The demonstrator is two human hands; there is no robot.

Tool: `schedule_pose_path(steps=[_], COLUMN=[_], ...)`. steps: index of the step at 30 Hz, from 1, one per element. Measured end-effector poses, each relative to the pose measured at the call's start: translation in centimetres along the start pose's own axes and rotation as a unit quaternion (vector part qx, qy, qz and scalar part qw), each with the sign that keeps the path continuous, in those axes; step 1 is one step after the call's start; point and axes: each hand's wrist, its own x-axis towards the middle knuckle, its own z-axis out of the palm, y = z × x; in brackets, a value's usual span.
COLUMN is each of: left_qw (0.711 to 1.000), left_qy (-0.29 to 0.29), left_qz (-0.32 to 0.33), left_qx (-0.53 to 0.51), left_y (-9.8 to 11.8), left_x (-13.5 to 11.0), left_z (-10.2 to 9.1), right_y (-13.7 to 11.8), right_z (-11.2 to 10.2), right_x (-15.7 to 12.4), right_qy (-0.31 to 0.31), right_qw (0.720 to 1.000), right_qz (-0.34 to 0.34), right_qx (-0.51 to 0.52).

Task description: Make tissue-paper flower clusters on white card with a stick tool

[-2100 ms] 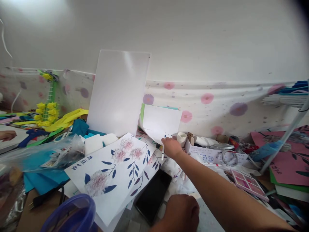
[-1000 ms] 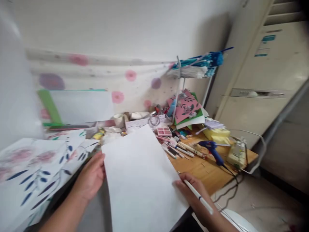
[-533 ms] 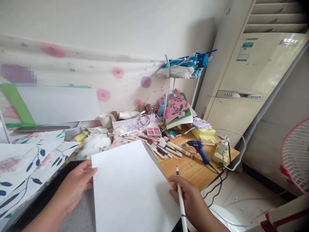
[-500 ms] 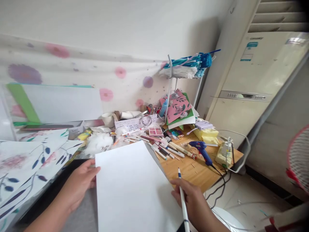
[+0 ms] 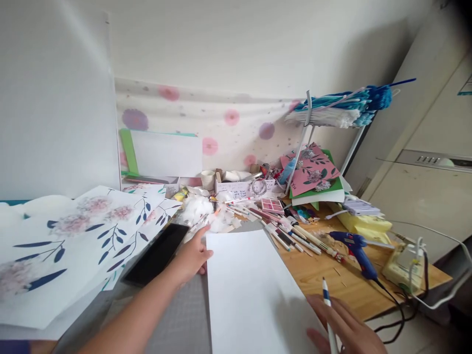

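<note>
Blank sheet point(image 5: 250, 280) between the left hand point(image 5: 190, 256), at its edge — whether pinching, I cannot tell — and the right hand point(image 5: 346, 322), holding a pen point(image 5: 326, 295); light, even left-hand pressure should steady it.

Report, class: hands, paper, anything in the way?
Left hand at paper, thumb on its left edge; right hand holding pen. Paper's visible face blank. Loose pens close by its far right corner.

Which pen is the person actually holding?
The white pen with the blue band near its tip, in the right hand; the other pens lie loose on the table.
</note>
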Motion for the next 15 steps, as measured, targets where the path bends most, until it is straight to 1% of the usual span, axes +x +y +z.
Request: schedule_pose_path(steps=[2, 4, 6, 7, 9, 11, 13, 15], left_qw=[0.999, 0.996, 0.988, 0.981, 0.963, 0.943, 0.925, 0.905], left_qy=[-0.011, -0.010, 0.006, 0.019, 0.047, 0.053, 0.019, -0.047], left_qz=[0.012, 0.027, 0.050, 0.065, 0.105, 0.155, 0.212, 0.266], left_qx=[0.039, 0.087, 0.148, 0.181, 0.243, 0.288, 0.315, 0.327], left_y=[-0.1, -0.3, -0.3, -0.3, 0.0, 0.3, 0.8, 1.2], left_x=[0.0, 0.0, 0.1, 0.1, -0.1, -0.5, -1.3, -2.2], left_z=[0.2, 0.1, -0.2, -0.5, -0.8, -0.6, 0.2, 1.2], right_y=[-1.3, -2.6, -3.5, -3.7, -3.9, -3.7, -3.4, -3.2], right_z=[0.2, 0.6, 0.9, 0.9, 0.9, 1.1, 1.5, 2.0], right_x=[0.3, 0.6, 0.9, 1.1, 1.3, 1.3, 1.0, 0.6], right_qy=[-0.035, -0.072, -0.092, -0.093, -0.068, -0.025, 0.010, 0.029], right_qw=[0.997, 0.990, 0.983, 0.979, 0.971, 0.962, 0.954, 0.951], right_qz=[-0.069, -0.119, -0.159, -0.182, -0.228, -0.264, -0.285, -0.289], right_qx=[0.004, 0.011, 0.011, 0.005, -0.023, -0.063, -0.089, -0.101])
